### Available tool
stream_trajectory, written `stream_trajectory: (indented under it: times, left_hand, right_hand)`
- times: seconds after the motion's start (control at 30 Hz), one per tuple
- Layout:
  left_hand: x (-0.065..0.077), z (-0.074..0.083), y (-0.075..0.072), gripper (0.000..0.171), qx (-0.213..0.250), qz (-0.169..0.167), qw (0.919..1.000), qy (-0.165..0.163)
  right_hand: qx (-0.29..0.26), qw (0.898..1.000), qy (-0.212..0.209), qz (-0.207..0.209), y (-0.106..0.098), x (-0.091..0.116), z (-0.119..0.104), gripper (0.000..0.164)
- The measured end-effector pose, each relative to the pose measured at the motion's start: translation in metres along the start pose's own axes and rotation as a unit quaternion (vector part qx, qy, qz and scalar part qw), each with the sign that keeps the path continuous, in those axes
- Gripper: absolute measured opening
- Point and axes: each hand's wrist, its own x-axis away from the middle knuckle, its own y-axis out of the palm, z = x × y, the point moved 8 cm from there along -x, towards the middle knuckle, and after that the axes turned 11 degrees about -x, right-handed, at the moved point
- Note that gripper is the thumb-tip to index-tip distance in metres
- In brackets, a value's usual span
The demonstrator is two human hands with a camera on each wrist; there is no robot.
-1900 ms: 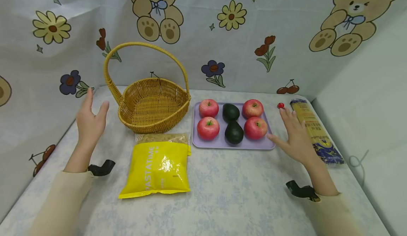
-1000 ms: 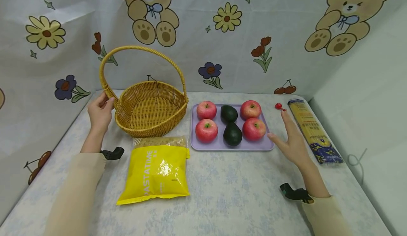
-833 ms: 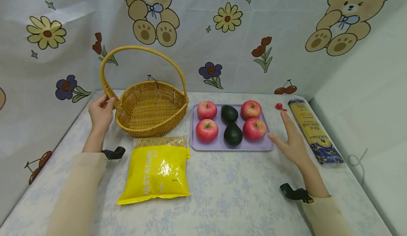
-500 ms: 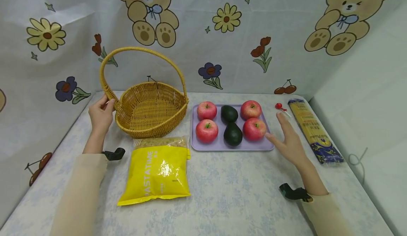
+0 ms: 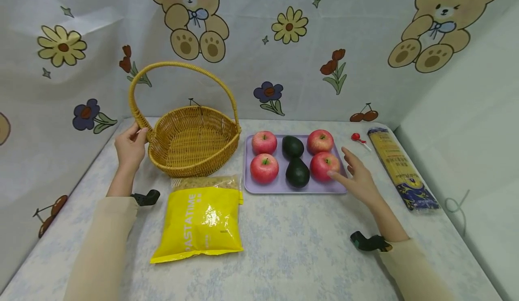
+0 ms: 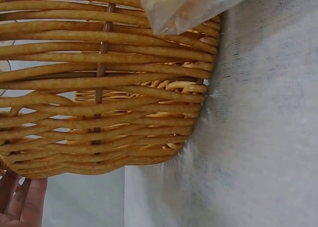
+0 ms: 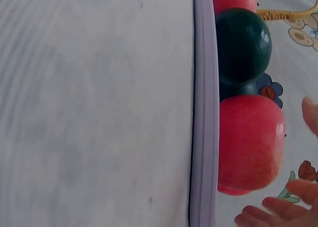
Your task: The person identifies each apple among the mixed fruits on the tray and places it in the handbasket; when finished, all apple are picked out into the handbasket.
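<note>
My left hand (image 5: 129, 148) pinches the lower left end of the handle on a yellow woven basket (image 5: 234, 144), which stands at the back left with nothing inside. In the left wrist view the fingertips (image 6: 34, 202) show at the edge of the basket's weave (image 6: 149, 113). At the right side of a lilac tray (image 5: 263, 189), my right hand (image 5: 360, 180) is spread, its thumb overlapping the front right apple (image 5: 323, 165) in the head view. In the right wrist view fingers (image 7: 285, 209) and thumb stand apart beside that apple (image 7: 251, 142).
Several red apples (image 5: 264, 169) and two dark green avocados (image 5: 298, 173) lie on the tray. A yellow pasta bag (image 5: 200, 222) lies before the basket. A red lollipop (image 5: 356, 137) and a long spaghetti pack (image 5: 401, 168) lie at the right, near the wall.
My left hand has moved in from the left and taken hold of the basket handle. My right hand has shifted left, from near the lollipop to the front right apple.
</note>
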Motion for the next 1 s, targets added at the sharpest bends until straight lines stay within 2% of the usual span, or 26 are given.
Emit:
stream_trajectory:
  times: [0.17,0.37,0.63,0.83,1.0]
  left_hand:
    - [-0.001,-0.001,0.003,0.040,0.002,0.000,1.0000,0.002]
    - [-0.001,0.001,0.005,0.040,0.009,0.007,0.9998,0.018]
    - [-0.002,0.002,0.005,0.039,0.005,0.018,0.9996,0.023]
    - [0.000,0.001,0.003,0.038,-0.003,0.031,0.9990,0.032]
    - [0.002,0.000,0.000,0.039,0.001,0.033,0.9991,0.027]
  right_hand:
    - [-0.063,0.997,0.043,-0.002,0.006,-0.002,0.007,0.093]
    - [-0.102,0.993,0.059,0.006,0.013,-0.002,0.008,0.092]
    - [-0.106,0.990,0.085,0.022,0.019,-0.003,0.008,0.091]
    - [-0.107,0.990,0.087,0.014,0.023,-0.005,0.009,0.092]
    - [-0.112,0.990,0.078,0.013,0.025,-0.006,0.010,0.091]
